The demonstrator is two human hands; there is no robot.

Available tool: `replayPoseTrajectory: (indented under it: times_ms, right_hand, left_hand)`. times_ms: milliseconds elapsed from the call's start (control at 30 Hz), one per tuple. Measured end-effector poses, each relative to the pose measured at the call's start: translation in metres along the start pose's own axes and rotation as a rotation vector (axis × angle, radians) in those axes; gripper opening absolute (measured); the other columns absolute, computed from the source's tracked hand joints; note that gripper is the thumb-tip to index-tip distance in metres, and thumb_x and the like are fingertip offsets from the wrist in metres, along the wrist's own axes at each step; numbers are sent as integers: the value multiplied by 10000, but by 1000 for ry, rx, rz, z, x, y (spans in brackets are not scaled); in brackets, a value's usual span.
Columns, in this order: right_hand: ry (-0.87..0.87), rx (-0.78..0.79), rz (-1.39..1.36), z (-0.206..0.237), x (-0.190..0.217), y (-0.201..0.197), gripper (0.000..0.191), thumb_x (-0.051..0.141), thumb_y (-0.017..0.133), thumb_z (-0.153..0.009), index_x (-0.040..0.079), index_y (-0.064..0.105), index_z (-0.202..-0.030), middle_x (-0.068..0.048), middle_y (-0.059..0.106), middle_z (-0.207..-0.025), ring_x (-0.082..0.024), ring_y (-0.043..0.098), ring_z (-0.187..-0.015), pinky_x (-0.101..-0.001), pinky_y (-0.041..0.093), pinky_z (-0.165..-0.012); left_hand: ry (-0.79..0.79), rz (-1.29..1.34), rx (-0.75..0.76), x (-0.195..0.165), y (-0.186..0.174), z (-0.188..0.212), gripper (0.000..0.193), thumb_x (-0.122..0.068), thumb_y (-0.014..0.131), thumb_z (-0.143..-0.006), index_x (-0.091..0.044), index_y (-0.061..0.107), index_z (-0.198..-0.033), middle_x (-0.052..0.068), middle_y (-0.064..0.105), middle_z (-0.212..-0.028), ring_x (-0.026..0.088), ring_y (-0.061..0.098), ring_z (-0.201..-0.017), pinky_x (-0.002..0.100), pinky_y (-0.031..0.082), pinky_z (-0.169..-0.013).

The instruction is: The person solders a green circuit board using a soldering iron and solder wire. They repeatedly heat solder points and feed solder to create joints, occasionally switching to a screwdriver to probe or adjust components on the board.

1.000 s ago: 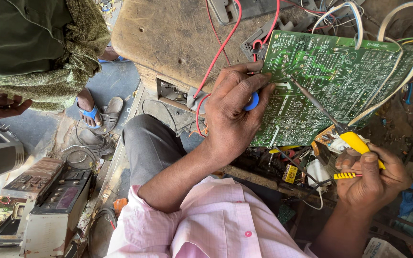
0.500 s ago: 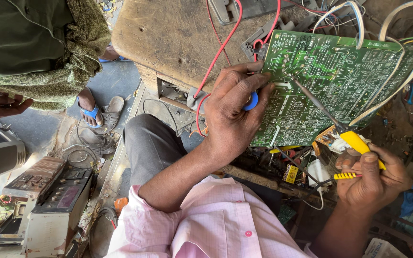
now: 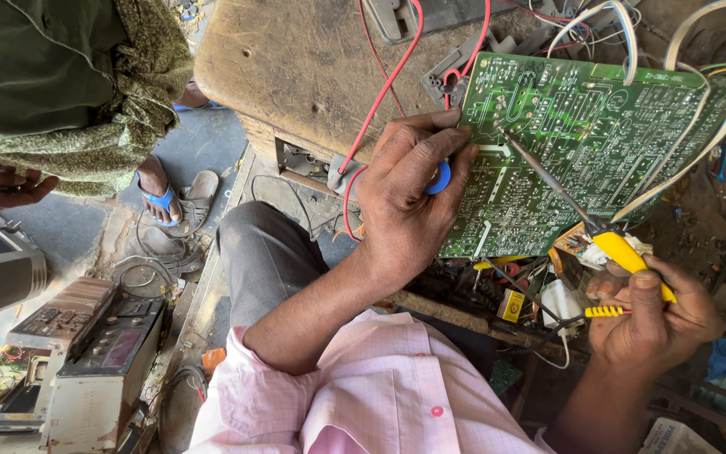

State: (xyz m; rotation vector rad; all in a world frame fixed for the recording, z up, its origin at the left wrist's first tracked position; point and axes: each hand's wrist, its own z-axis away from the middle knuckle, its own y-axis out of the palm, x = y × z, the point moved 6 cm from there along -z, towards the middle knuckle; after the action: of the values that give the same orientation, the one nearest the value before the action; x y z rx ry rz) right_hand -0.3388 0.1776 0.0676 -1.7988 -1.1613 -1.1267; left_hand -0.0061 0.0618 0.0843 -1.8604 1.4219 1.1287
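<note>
Green circuit board (image 3: pixel 581 143) lies ahead of me, solder side up, propped on the worn wooden bench (image 3: pixel 296 67) with its near edge hanging over clutter. Its long axis runs left to right across my view, tilting slightly up and away at the right end.

My left hand (image 3: pixel 405 202) is on the board's near-left corner, fingers curled shut around a small blue ring-shaped part (image 3: pixel 440 179) (a solder spool, I think; mostly hidden by my fingers), fingertips touching the board edge. A red wire (image 3: pixel 380 92) loops from under this hand up across the bench.

My right hand (image 3: pixel 653 315) sits lower right, off the board, closed firmly around the yellow handle of a soldering iron (image 3: pixel 586 219). The iron's thin shaft slants up and left, from the handle below the board's near edge to a tip resting near the board's upper-left middle, just beside my left fingertips. The hands are well apart; tool tip and left hand are close.

The left hand is the nearer to the work spot. Room: white cables (image 3: pixel 699 143) cross the board's right side, and loose parts crowd below the near edge. The bench to the left is bare wood. A second person's sandalled foot (image 3: pixel 161 197) stands on the floor, well clear.
</note>
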Motion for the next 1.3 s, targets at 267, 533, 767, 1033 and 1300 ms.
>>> replayPoseTrajectory:
  times_ms: [267, 533, 767, 1033, 1300]
  right_hand:
    - [-100, -74, 121, 20, 12, 0, 122, -45, 637, -1086, -111, 602, -1184, -263, 662, -876, -244, 682, -655, -378, 632, -689]
    - [-168, -13, 220, 27, 18, 2, 123, -95, 681, -1083, -156, 612, -1165, -283, 681, -1040, -274, 728, -790, -345, 631, -737]
    - [-137, 73, 108, 24, 14, 12, 93, -113, 685, -1115, -154, 620, -1168, -284, 690, -1032, -266, 712, -771, -358, 626, -719]
    - [-51, 132, 163, 13, 5, 6, 114, -120, 698, -1119, -156, 624, -1197, -276, 706, -1012, -204, 673, -753, -288, 563, -717]
    - [6, 131, 262, 1, 7, -2, 111, -143, 731, -1103, -170, 668, -1190, -267, 699, -1019, -166, 674, -778, -247, 551, -715]
  left_hand:
    - [11, -25, 8, -2, 0, -2, 216, 32, 803, -944, -30, 701, -1123, 81, 678, -1007, 209, 710, -1091, 302, 587, -914]
    - [19, -34, 6, -2, 0, -3, 214, 31, 800, -948, -31, 698, -1125, 87, 686, -1024, 205, 720, -1053, 300, 598, -909]
    - [25, -54, 9, -5, 0, -3, 213, 27, 803, -944, -34, 698, -1120, 85, 690, -1029, 210, 718, -1064, 304, 591, -914]
    - [19, -49, 12, -4, 0, -4, 220, 26, 804, -939, -32, 701, -1125, 90, 695, -1041, 218, 717, -1066, 306, 589, -912]
    - [25, -38, 5, -4, -1, -4, 220, 26, 806, -941, -29, 700, -1127, 93, 696, -1045, 214, 717, -1059, 304, 590, -913]
